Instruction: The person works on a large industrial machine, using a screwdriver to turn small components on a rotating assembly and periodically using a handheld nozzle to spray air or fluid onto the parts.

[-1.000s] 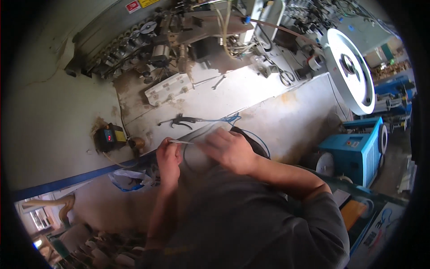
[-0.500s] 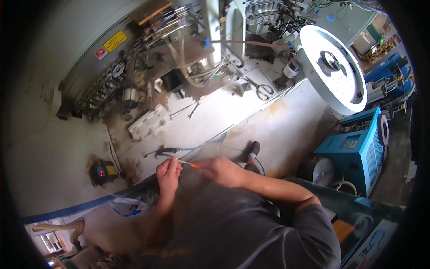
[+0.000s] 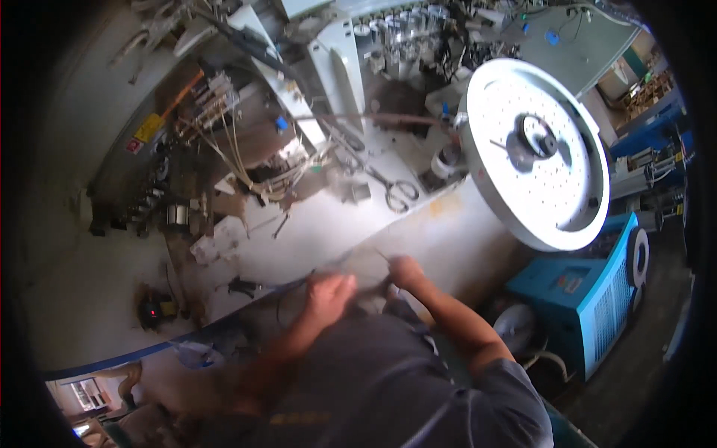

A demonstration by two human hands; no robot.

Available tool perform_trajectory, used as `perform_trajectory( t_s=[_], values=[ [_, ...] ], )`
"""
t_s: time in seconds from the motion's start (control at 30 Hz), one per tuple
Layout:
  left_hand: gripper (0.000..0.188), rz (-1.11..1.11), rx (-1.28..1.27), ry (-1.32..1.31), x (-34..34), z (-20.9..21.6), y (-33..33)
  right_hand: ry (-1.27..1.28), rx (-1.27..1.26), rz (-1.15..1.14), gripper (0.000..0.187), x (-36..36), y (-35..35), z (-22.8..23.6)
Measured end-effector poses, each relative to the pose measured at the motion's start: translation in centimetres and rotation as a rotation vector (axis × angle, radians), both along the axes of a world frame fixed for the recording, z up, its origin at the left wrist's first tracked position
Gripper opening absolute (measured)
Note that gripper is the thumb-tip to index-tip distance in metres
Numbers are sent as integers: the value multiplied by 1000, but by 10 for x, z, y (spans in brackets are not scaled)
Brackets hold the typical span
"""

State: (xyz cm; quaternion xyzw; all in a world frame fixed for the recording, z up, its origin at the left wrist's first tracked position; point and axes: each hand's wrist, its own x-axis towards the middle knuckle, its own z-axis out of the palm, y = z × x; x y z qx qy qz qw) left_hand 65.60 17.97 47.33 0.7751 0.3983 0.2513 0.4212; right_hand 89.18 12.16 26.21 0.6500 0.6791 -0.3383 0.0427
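My right hand (image 3: 406, 272) is closed around a thin rod-like tool (image 3: 381, 254). The tool's slim end sticks out toward the upper left, and its grip is hidden in the fingers. To the left, apart from it, my left hand (image 3: 328, 296) is held up with its fingers curled. Motion smears this hand, and anything inside it is hidden. Both hands are in front of my body, near the front edge of a white machine table (image 3: 321, 224). On the table beyond them lie black-handled scissors (image 3: 401, 196) and a small wrench (image 3: 281, 225).
A large white perforated disc (image 3: 549, 194) stands at the right, above a blue machine cabinet (image 3: 575, 299). A dark air gun (image 3: 244, 287) with a hose lies left of my hands. Farther left is a small box with a red display (image 3: 154, 312). Tubes and machine parts (image 3: 246, 168) crowd the far side.
My hands have moved apart and to the right; earlier the thin tool, with an orange part, spanned between them. It is now at my right hand. The view has shifted.
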Motion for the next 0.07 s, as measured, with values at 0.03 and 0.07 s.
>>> perform_trajectory(
  t_s=[0.03, 0.07],
  values=[
    [25, 15, 20, -9, 13, 1, 17, 54, 2, -151, 26, 21, -15, -17],
    [20, 45, -148, -79, 19, 2, 21, 52, 0, -151, 26, 27, -14, -18]
  ],
)
